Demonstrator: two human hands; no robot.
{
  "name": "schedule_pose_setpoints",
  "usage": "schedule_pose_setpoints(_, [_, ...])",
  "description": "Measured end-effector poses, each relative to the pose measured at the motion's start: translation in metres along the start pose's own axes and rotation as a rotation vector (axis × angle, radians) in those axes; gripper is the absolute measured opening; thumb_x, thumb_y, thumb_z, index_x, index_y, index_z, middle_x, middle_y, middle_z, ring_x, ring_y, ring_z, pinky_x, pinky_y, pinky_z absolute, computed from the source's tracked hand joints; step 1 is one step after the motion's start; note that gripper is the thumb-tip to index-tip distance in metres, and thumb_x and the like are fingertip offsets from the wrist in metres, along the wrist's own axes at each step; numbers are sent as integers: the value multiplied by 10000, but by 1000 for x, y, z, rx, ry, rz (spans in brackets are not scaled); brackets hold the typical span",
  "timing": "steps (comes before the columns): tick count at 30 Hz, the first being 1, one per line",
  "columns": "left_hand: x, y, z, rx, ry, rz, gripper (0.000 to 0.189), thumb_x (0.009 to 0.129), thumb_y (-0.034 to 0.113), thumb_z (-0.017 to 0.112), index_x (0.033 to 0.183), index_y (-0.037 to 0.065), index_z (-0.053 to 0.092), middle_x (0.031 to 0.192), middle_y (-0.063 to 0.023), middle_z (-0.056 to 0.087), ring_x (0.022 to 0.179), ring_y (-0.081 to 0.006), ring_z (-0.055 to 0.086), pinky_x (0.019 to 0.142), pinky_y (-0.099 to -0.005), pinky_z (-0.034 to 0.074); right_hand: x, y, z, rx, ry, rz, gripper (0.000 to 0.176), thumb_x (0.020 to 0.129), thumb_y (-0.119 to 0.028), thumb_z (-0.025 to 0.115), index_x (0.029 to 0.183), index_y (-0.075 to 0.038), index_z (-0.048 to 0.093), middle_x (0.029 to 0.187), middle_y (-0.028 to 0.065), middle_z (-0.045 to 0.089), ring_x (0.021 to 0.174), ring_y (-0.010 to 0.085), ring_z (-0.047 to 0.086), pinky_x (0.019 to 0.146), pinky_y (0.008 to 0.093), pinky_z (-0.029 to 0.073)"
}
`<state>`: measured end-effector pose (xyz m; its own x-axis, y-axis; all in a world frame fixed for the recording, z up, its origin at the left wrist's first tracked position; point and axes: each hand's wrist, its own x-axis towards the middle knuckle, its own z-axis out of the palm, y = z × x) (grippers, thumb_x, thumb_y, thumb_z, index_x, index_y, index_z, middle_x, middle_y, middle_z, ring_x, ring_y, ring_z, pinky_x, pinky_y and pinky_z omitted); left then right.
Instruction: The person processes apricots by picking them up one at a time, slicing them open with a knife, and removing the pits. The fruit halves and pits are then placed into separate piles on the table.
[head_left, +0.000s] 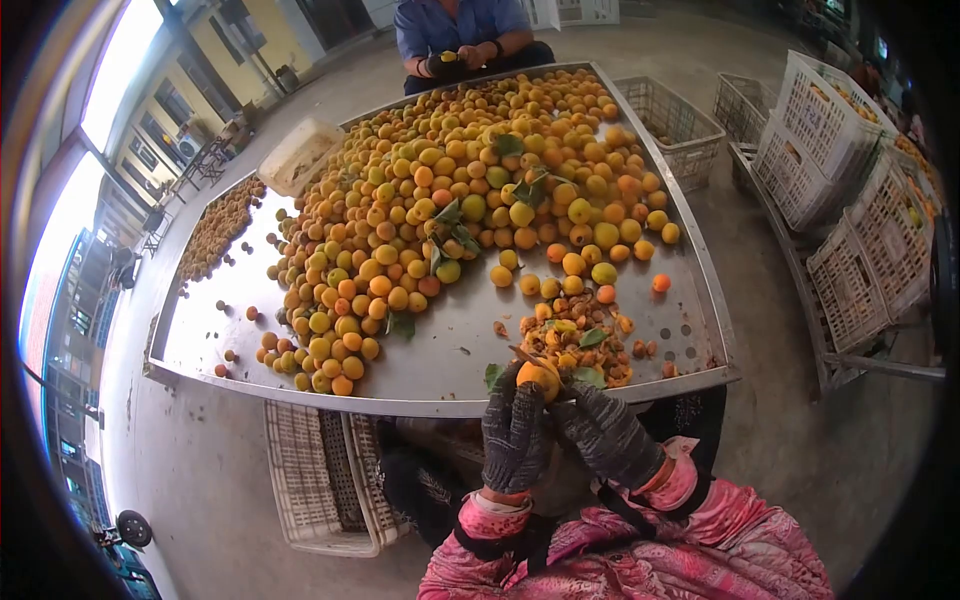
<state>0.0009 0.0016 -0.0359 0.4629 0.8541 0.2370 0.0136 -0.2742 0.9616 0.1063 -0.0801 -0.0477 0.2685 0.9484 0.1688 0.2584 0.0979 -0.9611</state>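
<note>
Both of my hands wear dark grey knit gloves and meet at the near edge of the metal table [440,375]. An orange apricot [539,379] is gripped by my left hand [513,430], its fingers closed around the fruit's left side. My right hand [608,428] comes in from the right, fingers bent together with their tips at the same apricot. A thin brown piece sticks up by the fruit's top. Just beyond my hands lies a heap of split apricot pieces [590,350] with green leaves [592,337] among it.
A large mound of whole apricots [400,220] covers the table's middle and far side. Apricot pits [215,235] and a pale plastic tub [300,157] lie at left. A person [460,35] sits opposite. Crates [310,480] stand below; more crates [815,130] are stacked at right.
</note>
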Motion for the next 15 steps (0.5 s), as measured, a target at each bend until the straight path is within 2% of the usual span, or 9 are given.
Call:
schedule_pose_setpoints(1, [1, 1, -3, 115, 3, 111, 364, 943, 292, 425, 1134, -9, 498, 1010, -83, 558, 916, -146, 525, 802, -272, 435, 2, 2, -7, 0, -2, 1, 360, 759, -77, 588, 1113, -12, 571, 1177, 228, 512, 1030, 354, 549, 835, 415, 478])
schedule_pose_setpoints(3, [4, 5, -5, 229, 4, 224, 364, 944, 295, 422, 1130, -9, 497, 1003, -81, 558, 914, -146, 526, 795, -271, 438, 7, 6, -23, -359, -101, -443, 362, 762, -53, 577, 1123, -39, 574, 1169, 209, 520, 1011, 344, 558, 819, 396, 486])
schedule_pose_setpoints(5, [4, 12, -5, -341, -65, -178, 349, 945, 284, 423, 1115, -12, 501, 999, -81, 558, 899, -153, 535, 776, -271, 446, 11, 0, -35, -380, -138, -497, 367, 758, -45, 579, 1125, -42, 574, 1167, 194, 524, 1009, 339, 558, 820, 385, 486])
schedule_pose_setpoints(6, [4, 8, -4, -343, -65, -176, 349, 945, 284, 423, 1115, -12, 501, 999, -81, 558, 899, -153, 535, 776, -271, 446, 13, -5, -40, -400, -176, -555, 373, 754, -37, 581, 1127, -45, 575, 1165, 179, 527, 1008, 334, 557, 820, 373, 486])
schedule_pose_setpoints(7, [3, 0, -3, -222, -42, -87, 352, 945, 286, 423, 1112, -14, 501, 997, -80, 560, 887, -150, 540, 769, -268, 450, 14, -13, -42, -401, -174, -551, 373, 754, -37, 581, 1127, -45, 575, 1165, 179, 527, 1008, 334, 557, 820, 373, 486])
schedule_pose_setpoints(9, [2, -3, -1, -100, -14, 5, 355, 944, 288, 423, 1109, -16, 502, 995, -80, 561, 876, -147, 545, 762, -266, 454, 17, -30, -39, 299, -277, 369, 370, 758, -39, 591, 1128, -45, 573, 1148, 163, 537, 1016, 319, 551, 831, 367, 481])
schedule_pose_setpoints(10, [3, 0, 1, 20, 32, 66, 369, 945, 303, 421, 1113, -15, 502, 994, -80, 563, 869, -142, 547, 761, -264, 457, 17, -27, -32, 300, -278, 366, 370, 758, -39, 591, 1128, -45, 573, 1148, 163, 537, 1016, 319, 551, 831, 367, 481])
schedule_pose_setpoints(12, [1, -3, 7, 141, 77, 125, 382, 945, 318, 418, 1116, -13, 502, 993, -79, 565, 863, -138, 549, 759, -262, 460, 11, -4, -11, 117, -79, 74, 328, 785, -48, 586, 1111, -10, 570, 1132, 167, 543, 1015, 296, 555, 836, 368, 478])
schedule_pose_setpoints(15, [-5, -17, 15, 202, 95, 16, 415, 939, 356, 423, 1129, -6, 500, 994, -79, 568, 861, -133, 549, 757, -262, 464, -4, 27, 13, -61, 61, 30, 293, 811, -57, 575, 1091, 24, 566, 1131, 173, 541, 970, 292, 576, 829, 372, 479])
